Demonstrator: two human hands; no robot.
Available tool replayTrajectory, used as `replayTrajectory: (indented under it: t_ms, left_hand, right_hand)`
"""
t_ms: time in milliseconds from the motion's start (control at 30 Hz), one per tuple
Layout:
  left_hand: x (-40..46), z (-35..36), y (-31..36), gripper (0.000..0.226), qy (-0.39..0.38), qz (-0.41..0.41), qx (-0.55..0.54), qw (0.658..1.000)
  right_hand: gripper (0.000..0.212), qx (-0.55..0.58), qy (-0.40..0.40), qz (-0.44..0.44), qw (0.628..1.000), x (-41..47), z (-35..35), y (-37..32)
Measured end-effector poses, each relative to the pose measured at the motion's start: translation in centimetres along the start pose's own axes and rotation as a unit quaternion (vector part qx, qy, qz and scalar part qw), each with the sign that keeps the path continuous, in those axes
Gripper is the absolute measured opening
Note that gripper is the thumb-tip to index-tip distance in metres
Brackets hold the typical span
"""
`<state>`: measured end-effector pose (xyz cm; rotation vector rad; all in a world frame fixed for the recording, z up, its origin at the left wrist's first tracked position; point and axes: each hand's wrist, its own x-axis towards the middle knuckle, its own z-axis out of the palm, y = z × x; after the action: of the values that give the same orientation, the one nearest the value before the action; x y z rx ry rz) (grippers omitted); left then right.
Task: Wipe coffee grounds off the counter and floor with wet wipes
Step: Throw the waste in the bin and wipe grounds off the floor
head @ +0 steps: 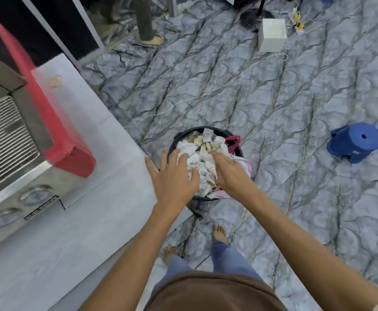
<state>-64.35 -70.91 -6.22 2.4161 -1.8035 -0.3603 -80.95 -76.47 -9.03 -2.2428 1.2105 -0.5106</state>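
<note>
Right now both of your hands are over the black bin (206, 131) that stands on the marbled floor (273, 97) just beside the corner of the pale counter (71, 198). Your left hand (174, 176) is spread, fingers straight and apart, lying flat on the heap of crumpled white wipes (202, 167) that fills the bin to its rim; it grips nothing. Your right hand (230, 173) comes in from the other side, its fingers extended and held together against the same heap, the fingertips buried among the paper, so you cannot tell whether any of them pinch a wipe. The wipes are piled in the bin between your two hands, some with brownish stains, and a pink bag (234, 142) sticks up at the bin's far right edge. On the counter to your left sits a coffee machine (26, 153) with a red side panel and two round gauges on its front. Your bare feet (219, 232) stand on the floor below the bin. A blue stool (356, 142) lies tipped over well to the right, and a white box (272, 34) rests farther off near some cables.
</note>
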Motion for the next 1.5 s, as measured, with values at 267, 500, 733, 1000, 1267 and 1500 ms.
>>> replayTrajectory:
  t_ms: [267, 500, 733, 1000, 1267, 1500]
  left_hand:
    - [7.0, 3.6, 6.7, 0.051, -0.075, -0.046, -0.052, 0.995]
    - [10.4, 9.1, 7.2, 0.055, -0.143, -0.126, -0.099, 0.977]
    - [12.9, 16.0, 5.0, 0.052, -0.156, -0.215, -0.171, 0.949]
    - [13.3, 25.6, 2.0, 0.051, -0.197, -0.228, -0.168, 0.939]
    - [10.7, 27.9, 0.7, 0.054, -0.2, -0.2, -0.15, 0.947]
    - [6.4, 26.7, 0.6, 0.05, -0.19, -0.172, -0.154, 0.954]
  right_hand:
    - [0.026, -0.022, -0.035, 0.032, 0.999, 2.6, -1.2, 7.4]
    - [0.03, -0.018, -0.05, 0.06, 0.997, 5.5, 0.2, 12.1]
    - [0.031, 0.006, -0.085, 0.072, 0.994, 7.1, 5.2, 16.9]
    - [0.029, -0.003, -0.118, 0.091, 0.989, 7.9, 13.6, 23.8]
    - [0.038, -0.018, -0.15, 0.051, 0.987, 4.9, 16.1, 23.7]
    - [0.042, -0.009, -0.147, 0.079, 0.986, 2.3, 13.9, 21.9]
